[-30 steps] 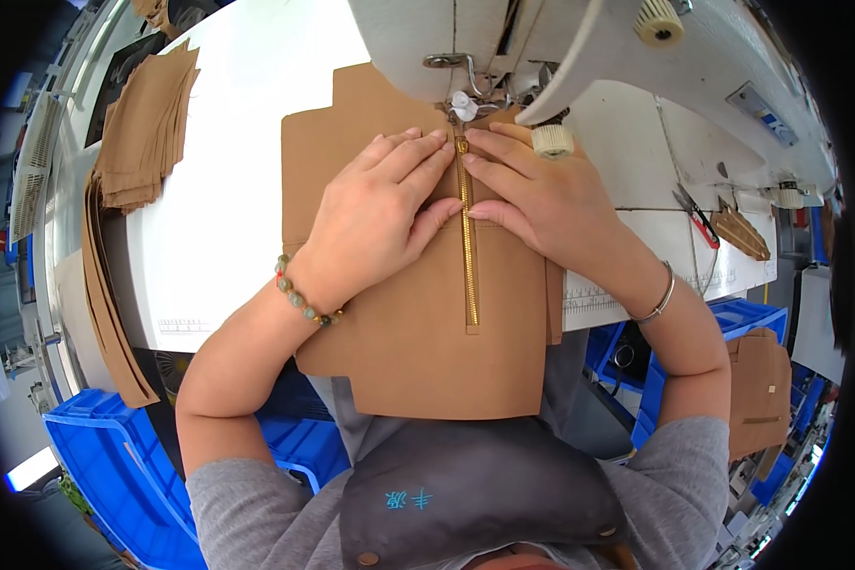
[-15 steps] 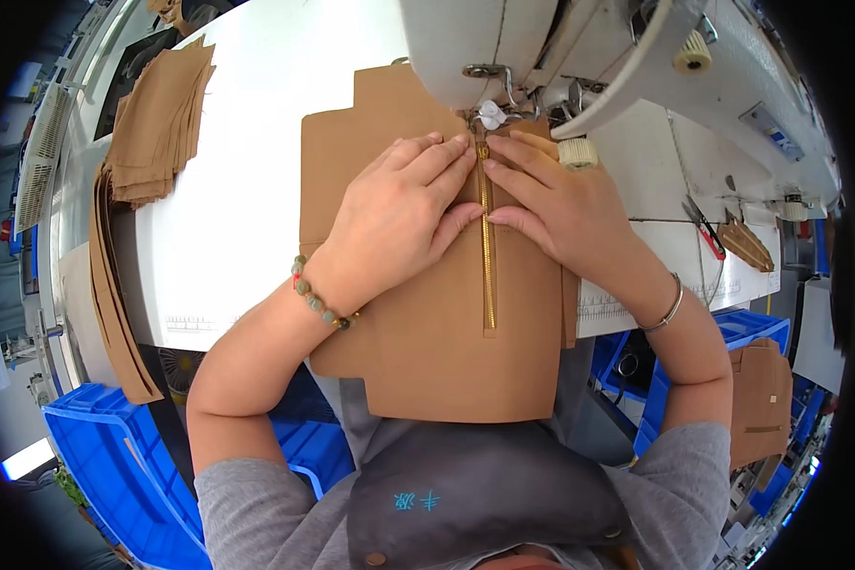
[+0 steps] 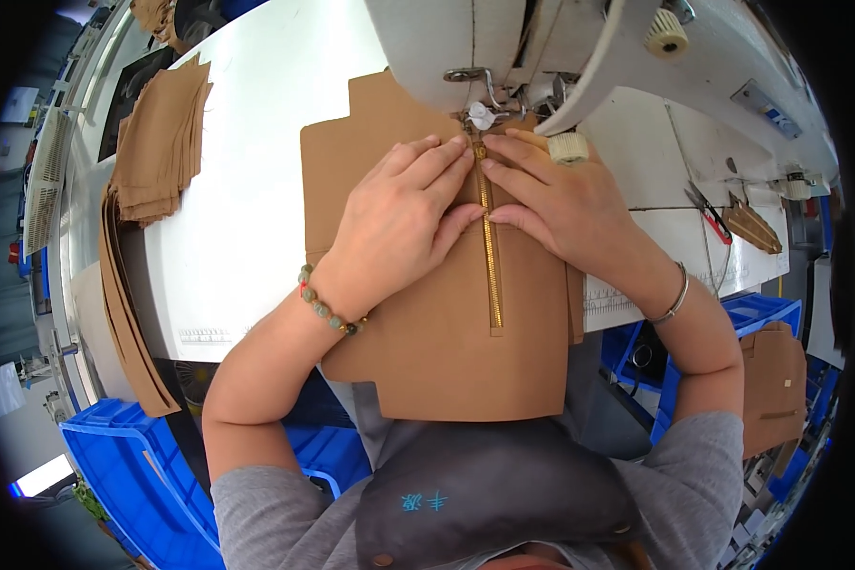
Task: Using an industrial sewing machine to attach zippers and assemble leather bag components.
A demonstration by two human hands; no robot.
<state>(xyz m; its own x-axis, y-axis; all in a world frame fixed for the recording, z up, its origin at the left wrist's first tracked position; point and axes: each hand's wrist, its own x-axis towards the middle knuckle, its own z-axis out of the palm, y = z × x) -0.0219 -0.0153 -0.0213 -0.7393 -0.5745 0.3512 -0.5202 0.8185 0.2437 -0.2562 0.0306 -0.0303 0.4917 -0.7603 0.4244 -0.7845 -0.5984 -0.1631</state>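
A brown flat panel [image 3: 446, 361], leather-like with notched corners, lies under the head of a sewing machine [image 3: 579, 57]. Down its middle runs a gold-toothed zipper [image 3: 491, 266]. My left hand [image 3: 389, 214] rests flat on the panel left of the zipper, fingers stretched toward the presser foot area. On the other side, my right hand [image 3: 565, 204] lies flat too, its thumb and fingertips along the zipper edge. Both thumbs nearly meet across the teeth. The machine's white knob [image 3: 568, 147] hides part of my right fingers. The needle itself is too small to make out.
Stacked brown pieces [image 3: 161, 142] lie at the table's left, with long brown strips [image 3: 128, 304] hanging over the edge. Red-handled scissors [image 3: 711, 214] lie at the right. Blue bins [image 3: 133, 465] stand below the table, and another brown panel [image 3: 774, 389] hangs at lower right.
The whole view has shifted and turned slightly. Both hands keep their places on the panel, which has at most turned slightly under the machine head.
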